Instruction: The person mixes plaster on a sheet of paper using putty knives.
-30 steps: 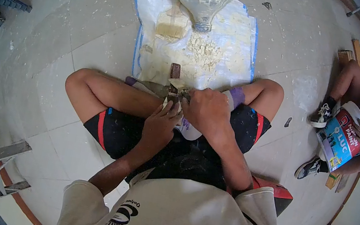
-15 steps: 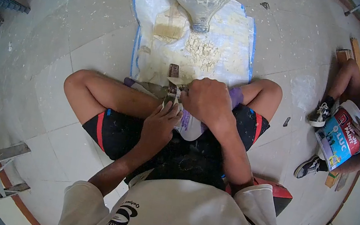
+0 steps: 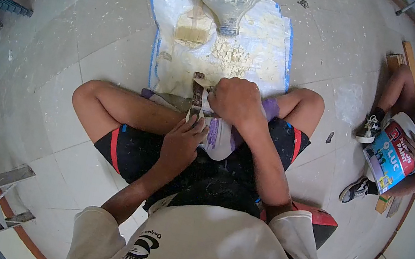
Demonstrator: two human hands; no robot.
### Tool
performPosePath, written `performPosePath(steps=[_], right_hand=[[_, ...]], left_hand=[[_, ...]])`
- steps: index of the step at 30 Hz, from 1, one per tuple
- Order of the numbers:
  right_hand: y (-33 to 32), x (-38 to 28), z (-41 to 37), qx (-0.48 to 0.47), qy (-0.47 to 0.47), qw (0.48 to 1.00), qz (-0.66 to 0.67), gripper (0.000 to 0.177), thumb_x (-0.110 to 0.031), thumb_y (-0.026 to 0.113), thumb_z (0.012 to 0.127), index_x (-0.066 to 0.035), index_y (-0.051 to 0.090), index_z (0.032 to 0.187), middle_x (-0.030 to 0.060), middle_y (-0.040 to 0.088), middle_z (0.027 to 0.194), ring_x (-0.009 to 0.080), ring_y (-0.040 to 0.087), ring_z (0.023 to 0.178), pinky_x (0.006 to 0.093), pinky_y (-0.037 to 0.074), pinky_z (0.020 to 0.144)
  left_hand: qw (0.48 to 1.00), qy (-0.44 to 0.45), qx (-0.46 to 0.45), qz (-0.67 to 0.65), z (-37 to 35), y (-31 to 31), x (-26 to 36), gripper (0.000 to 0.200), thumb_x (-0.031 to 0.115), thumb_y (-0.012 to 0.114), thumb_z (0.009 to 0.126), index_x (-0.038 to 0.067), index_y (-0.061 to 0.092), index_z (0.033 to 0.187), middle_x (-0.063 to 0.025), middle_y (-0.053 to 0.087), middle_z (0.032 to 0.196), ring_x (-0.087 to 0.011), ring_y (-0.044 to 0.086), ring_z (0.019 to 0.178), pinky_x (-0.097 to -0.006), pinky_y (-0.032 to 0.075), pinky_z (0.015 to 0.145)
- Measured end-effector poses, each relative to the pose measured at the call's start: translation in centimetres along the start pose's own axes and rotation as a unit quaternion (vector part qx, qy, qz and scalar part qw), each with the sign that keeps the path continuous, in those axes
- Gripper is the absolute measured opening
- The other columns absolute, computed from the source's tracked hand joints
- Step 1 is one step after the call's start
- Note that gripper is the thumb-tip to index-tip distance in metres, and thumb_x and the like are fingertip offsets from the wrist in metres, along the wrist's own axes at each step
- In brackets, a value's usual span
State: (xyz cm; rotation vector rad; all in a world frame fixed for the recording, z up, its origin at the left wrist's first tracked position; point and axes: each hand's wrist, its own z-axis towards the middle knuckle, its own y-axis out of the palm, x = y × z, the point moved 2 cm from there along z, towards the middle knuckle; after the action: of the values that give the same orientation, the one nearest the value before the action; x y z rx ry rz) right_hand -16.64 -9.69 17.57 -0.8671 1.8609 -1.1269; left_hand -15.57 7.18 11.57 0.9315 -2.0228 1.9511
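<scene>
Scraper (image 3: 197, 94), flat, brown-handled, crusted with pale putty, stands at the near edge of the white woven sack (image 3: 167, 28). My left hand (image 3: 180, 144) curls against its lower end; clamped or not, I cannot tell. Just right, my right hand (image 3: 236, 101) clenches the smooth white, purple-labelled bottle (image 3: 219, 141) in my lap.

Fig.: both arms fwd over lap, elbows bent. L hand (image 3: 181, 144) lower, palm down, fingers curled in, tips pointing away from body; forearm rises from lower L. R hand (image 3: 234, 101) just beyond L hand, closed in a fist, knuckles up, wrist flexed; forearm angles in from R shoulder.
</scene>
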Motion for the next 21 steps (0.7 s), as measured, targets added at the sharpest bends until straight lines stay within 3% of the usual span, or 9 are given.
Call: performPosePath(steps=[4, 7, 13, 18, 21], right_hand=[[-0.5, -1.1, -0.8, 0.002, -0.011, 1.0, -0.012, 0.029, -0.026, 0.055, 0.072, 0.0, 0.063, 0.064, 0.0201, 0.06, 0.063, 0.0339, 0.062, 0.061, 0.0416, 0.05, 0.06], [0.8, -0.3, 1.2, 0.012, 0.033, 0.999, -0.006, 0.029, -0.027, 0.055, 0.071, 0.0, 0.063, 0.066, 0.0194, 0.061, 0.064, 0.0332, 0.062, 0.063, 0.0411, 0.05, 0.061], [-0.1, -1.0, 0.5, -0.056, 0.026, 0.998, 0.002, 0.033, -0.031, 0.055, 0.075, 0.001, 0.063, 0.072, 0.0203, 0.062, 0.072, 0.0326, 0.063, 0.07, 0.0416, 0.05, 0.065], [2.1, 2.7, 1.8, 0.014, 0.059, 0.997, 0.043, 0.033, -0.033, 0.055, 0.076, -0.003, 0.065, 0.077, 0.0197, 0.062, 0.073, 0.0337, 0.062, 0.072, 0.0417, 0.049, 0.066], [1.7, 4.7, 0.0, 0.061, 0.065, 0.991, 0.095, 0.034, -0.038, 0.054, 0.078, -0.006, 0.065, 0.085, 0.0206, 0.061, 0.073, 0.0347, 0.061, 0.072, 0.0428, 0.048, 0.065]], left_hand=[[1.0, -0.001, 0.003, 0.002, -0.2, 0.2, -0.5, 0.042, 0.002, 0.053, 0.069, 0.005, 0.056, 0.11, -0.0119, 0.049, 0.123, -0.0274, 0.041, 0.119, -0.0394, 0.034, 0.098], [1.0, -0.001, 0.006, -0.004, 0.0, 0.4, -0.2, 0.041, 0.002, 0.054, 0.069, 0.004, 0.057, 0.109, -0.0118, 0.049, 0.123, -0.0275, 0.041, 0.119, -0.0395, 0.034, 0.098], [1.0, -0.006, 0.008, -0.008, 0.0, 0.1, -0.3, 0.042, 0.001, 0.055, 0.067, 0.005, 0.057, 0.109, -0.0106, 0.049, 0.124, -0.0265, 0.041, 0.119, -0.0394, 0.034, 0.098], [0.999, -0.017, 0.014, -0.042, 1.0, -0.3, -0.1, 0.04, 0.0, 0.056, 0.065, 0.005, 0.06, 0.105, -0.0086, 0.052, 0.12, -0.025, 0.042, 0.117, -0.0349, 0.037, 0.095], [0.999, 0.036, 0.001, -0.041, 1.1, -1.2, -0.6, 0.036, 0.003, 0.06, 0.062, 0.006, 0.063, 0.098, -0.008, 0.057, 0.112, -0.0272, 0.047, 0.111, -0.0364, 0.037, 0.096]])
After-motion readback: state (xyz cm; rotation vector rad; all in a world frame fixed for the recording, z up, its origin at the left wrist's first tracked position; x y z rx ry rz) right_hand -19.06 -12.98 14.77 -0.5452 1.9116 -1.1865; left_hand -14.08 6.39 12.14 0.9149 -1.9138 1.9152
